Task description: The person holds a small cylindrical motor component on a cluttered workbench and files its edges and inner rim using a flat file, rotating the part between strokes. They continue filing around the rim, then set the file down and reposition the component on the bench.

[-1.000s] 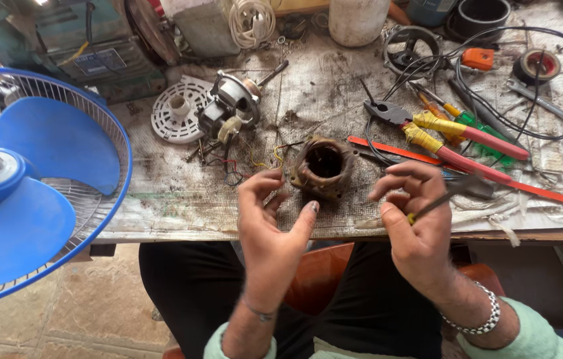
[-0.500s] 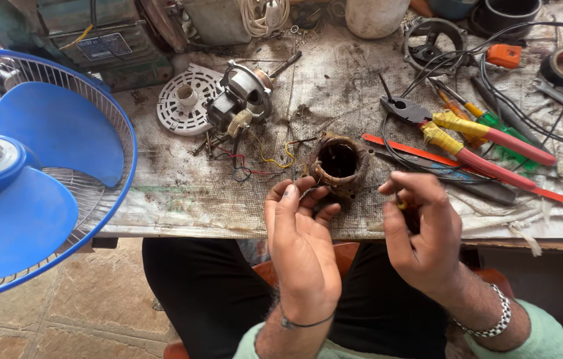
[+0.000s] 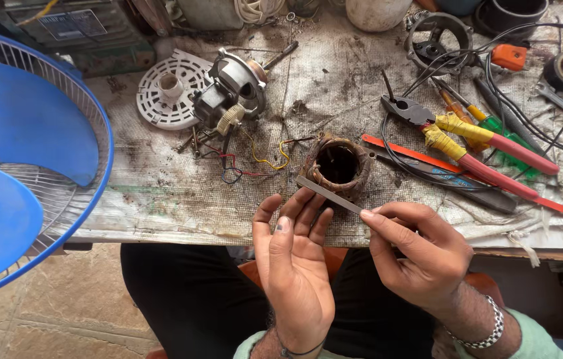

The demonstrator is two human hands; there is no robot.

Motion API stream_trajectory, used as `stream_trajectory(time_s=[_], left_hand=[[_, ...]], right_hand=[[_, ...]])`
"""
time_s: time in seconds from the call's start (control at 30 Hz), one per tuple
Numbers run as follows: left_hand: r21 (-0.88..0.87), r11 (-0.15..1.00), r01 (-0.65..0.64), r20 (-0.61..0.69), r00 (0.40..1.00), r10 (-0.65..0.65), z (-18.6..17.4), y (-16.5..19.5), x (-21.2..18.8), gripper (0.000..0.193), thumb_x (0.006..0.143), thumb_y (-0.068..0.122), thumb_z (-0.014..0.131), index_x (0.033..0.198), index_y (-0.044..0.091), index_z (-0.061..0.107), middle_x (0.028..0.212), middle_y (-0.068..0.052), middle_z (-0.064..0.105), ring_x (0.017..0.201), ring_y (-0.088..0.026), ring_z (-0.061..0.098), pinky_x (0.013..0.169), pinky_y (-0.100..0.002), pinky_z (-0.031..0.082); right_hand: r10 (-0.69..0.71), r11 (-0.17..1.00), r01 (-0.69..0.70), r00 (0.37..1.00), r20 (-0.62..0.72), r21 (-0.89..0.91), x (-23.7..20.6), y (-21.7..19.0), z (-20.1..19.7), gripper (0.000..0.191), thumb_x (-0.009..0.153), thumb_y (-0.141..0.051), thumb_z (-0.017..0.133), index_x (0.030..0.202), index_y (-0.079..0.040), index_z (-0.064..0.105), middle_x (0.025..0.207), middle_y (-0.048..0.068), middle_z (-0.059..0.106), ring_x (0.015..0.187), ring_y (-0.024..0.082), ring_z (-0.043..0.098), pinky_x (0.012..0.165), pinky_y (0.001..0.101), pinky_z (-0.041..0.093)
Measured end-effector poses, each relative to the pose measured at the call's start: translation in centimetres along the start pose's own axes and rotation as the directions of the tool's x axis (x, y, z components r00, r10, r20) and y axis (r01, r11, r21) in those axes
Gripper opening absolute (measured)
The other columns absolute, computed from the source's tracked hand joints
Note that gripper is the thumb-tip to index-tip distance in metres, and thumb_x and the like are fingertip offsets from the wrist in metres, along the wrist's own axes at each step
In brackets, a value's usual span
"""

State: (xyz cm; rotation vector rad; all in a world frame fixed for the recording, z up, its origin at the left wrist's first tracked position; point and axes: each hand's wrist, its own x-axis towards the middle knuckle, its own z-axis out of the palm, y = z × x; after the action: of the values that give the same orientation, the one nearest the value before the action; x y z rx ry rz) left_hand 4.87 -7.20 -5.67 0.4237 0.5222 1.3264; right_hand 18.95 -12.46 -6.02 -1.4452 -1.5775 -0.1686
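Note:
My right hand (image 3: 421,256) pinches a thin flat grey metal strip (image 3: 328,194) by one end. The strip slants up to the left. Its free end lies over the near rim of a round brown wound motor stator (image 3: 338,165) on the workbench. My left hand (image 3: 294,266) is held palm up just below the strip, fingers apart and holding nothing. Its fingertips sit close under the strip. Coloured wires (image 3: 255,159) run from the stator to a grey motor housing (image 3: 231,93).
A blue fan (image 3: 22,166) with a wire guard stands at the left. A white round plastic cover (image 3: 165,96) lies beside the motor. Pliers with yellow and red handles (image 3: 467,143), screwdrivers, a spanner, black cables and tape crowd the bench's right side.
Both hands have drawn back from the stator toward me. The metal strip now shows in my right hand, and my left hand has turned palm up below it.

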Motion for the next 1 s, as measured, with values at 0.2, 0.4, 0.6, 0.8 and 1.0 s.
stream_trajectory(time_s=[0.2, 0.4, 0.6, 0.8, 1.0], left_hand=[[-0.037, 0.999, -0.012, 0.031, 0.999, 0.013, -0.1, -0.1, 0.0, 0.04, 0.103, 0.018, 0.042, 0.138, 0.002, 0.033, 0.132, -0.03, 0.057, 0.129, -0.033, 0.056, 0.11, -0.047, 0.048], [-0.016, 1.0, 0.001, 0.001, 1.0, -0.001, -0.4, 0.0, 0.1, 0.037, 0.101, 0.017, 0.042, 0.134, 0.002, 0.035, 0.13, -0.03, 0.06, 0.124, -0.031, 0.061, 0.104, -0.044, 0.053], [-0.013, 1.0, -0.008, 0.013, 1.0, 0.008, -0.8, -0.2, 0.2, 0.029, 0.104, 0.016, 0.043, 0.13, 0.004, 0.038, 0.127, -0.03, 0.063, 0.096, -0.018, 0.057, 0.079, -0.035, 0.052], [-0.001, 1.0, -0.003, -0.005, 1.0, 0.003, -0.7, -0.3, 0.2, 0.027, 0.103, 0.015, 0.044, 0.127, 0.006, 0.037, 0.127, -0.027, 0.063, 0.09, -0.016, 0.055, 0.076, -0.032, 0.05], [0.023, 0.999, -0.024, -0.022, 0.999, 0.024, -0.6, -0.5, 0.1, 0.027, 0.103, 0.015, 0.045, 0.126, 0.006, 0.036, 0.125, -0.029, 0.063, 0.091, -0.015, 0.054, 0.077, -0.033, 0.051]], right_hand=[[-0.002, 0.999, 0.004, 0.999, 0.041, -0.04, 0.0, -0.1, 0.2, 0.031, 0.083, 0.008, 0.077, 0.111, -0.006, 0.077, 0.103, 0.009, 0.07, 0.073, 0.011, 0.067, 0.065, 0.0249, 0.055], [-0.031, 0.999, 0.032, 0.998, 0.063, -0.014, 0.3, -0.2, 0.3, 0.031, 0.084, 0.007, 0.076, 0.112, -0.006, 0.076, 0.105, 0.01, 0.07, 0.078, 0.015, 0.069, 0.068, 0.0267, 0.057], [-0.067, 0.997, 0.07, 0.994, 0.081, -0.032, 0.6, -0.2, 0.2, 0.034, 0.078, 0.008, 0.076, 0.11, -0.005, 0.076, 0.096, 0.009, 0.071, 0.074, 0.02, 0.068, 0.064, 0.0307, 0.054], [-0.076, 0.996, 0.079, 0.994, 0.077, -0.034, 1.1, -0.6, 0.2, 0.034, 0.079, 0.007, 0.075, 0.111, -0.005, 0.075, 0.097, 0.01, 0.071, 0.079, 0.022, 0.071, 0.067, 0.032, 0.057], [-0.09, 0.996, 0.09, 0.992, 0.094, 0.008, 1.3, -0.9, 0.4, 0.034, 0.08, 0.008, 0.074, 0.113, -0.003, 0.074, 0.098, 0.012, 0.07, 0.079, 0.02, 0.071, 0.066, 0.0296, 0.058]])
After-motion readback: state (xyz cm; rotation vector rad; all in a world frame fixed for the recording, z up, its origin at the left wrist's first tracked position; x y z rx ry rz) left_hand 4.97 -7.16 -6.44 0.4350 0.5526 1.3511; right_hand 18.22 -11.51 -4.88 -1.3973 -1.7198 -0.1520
